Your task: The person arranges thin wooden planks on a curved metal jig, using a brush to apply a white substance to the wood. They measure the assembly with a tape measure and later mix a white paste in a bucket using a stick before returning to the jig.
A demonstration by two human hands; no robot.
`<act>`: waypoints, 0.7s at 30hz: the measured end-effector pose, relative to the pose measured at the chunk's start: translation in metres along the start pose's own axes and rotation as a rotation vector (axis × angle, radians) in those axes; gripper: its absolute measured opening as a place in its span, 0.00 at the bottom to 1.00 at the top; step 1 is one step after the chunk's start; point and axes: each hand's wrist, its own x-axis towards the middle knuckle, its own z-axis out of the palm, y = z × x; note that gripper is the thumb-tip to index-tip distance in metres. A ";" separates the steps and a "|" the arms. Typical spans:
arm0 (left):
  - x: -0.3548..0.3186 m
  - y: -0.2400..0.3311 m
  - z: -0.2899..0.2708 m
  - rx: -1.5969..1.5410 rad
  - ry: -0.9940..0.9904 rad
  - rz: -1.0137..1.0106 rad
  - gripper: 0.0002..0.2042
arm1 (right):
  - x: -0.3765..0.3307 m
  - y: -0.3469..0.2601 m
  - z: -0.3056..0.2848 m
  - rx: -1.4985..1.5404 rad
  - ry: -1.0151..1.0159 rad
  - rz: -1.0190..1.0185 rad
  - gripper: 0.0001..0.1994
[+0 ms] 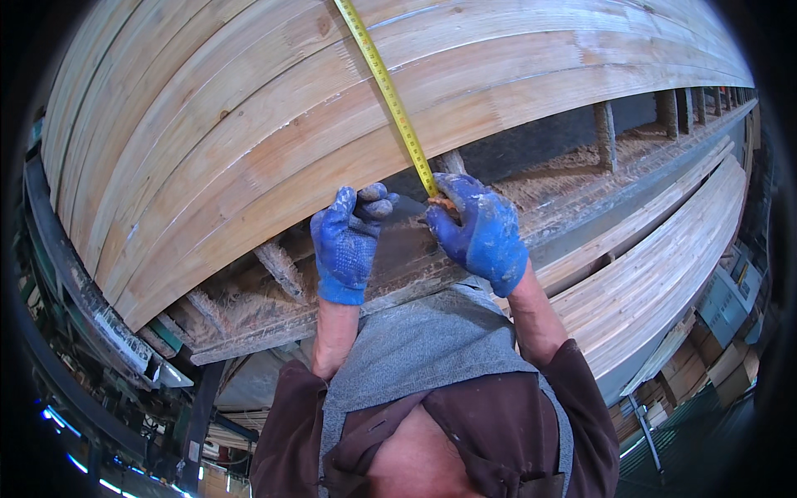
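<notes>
A yellow tape measure blade (383, 83) runs across pale, finger-jointed wooden boards (274, 141) lying edge to edge. Its near end reaches past the front board's edge to my right hand (481, 228), in a dusty blue work glove. The right fingers are closed around the tape measure's orange-brown body, mostly hidden by the glove. My left hand (343, 249), gloved the same way, is beside the near board edge, left of the blade. Its fingers are curled in, and nothing shows in them.
Upright rough supports (606, 137) stand beneath the boards, above a sawdust-covered ledge (564, 187). More long wooden strips (656, 257) lie stacked at the right. A dark metal machine frame (79, 257) borders the left side. A grey apron (432, 340) hangs close below my hands.
</notes>
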 end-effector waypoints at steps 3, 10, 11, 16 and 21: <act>-0.007 0.002 0.005 0.056 0.052 0.003 0.12 | 0.000 -0.004 0.001 -0.066 -0.003 -0.054 0.17; -0.004 -0.006 0.002 0.204 0.013 -0.021 0.16 | -0.026 0.002 0.009 0.123 0.098 -0.151 0.18; -0.003 -0.009 -0.008 0.222 -0.049 0.025 0.16 | -0.034 0.004 0.015 0.461 -0.024 0.104 0.20; -0.020 0.004 -0.010 0.184 -0.079 0.052 0.14 | -0.005 0.019 0.008 0.438 -0.189 -0.120 0.18; -0.056 0.001 -0.005 0.394 -0.049 0.264 0.18 | 0.025 -0.005 -0.028 0.706 -0.416 -0.124 0.23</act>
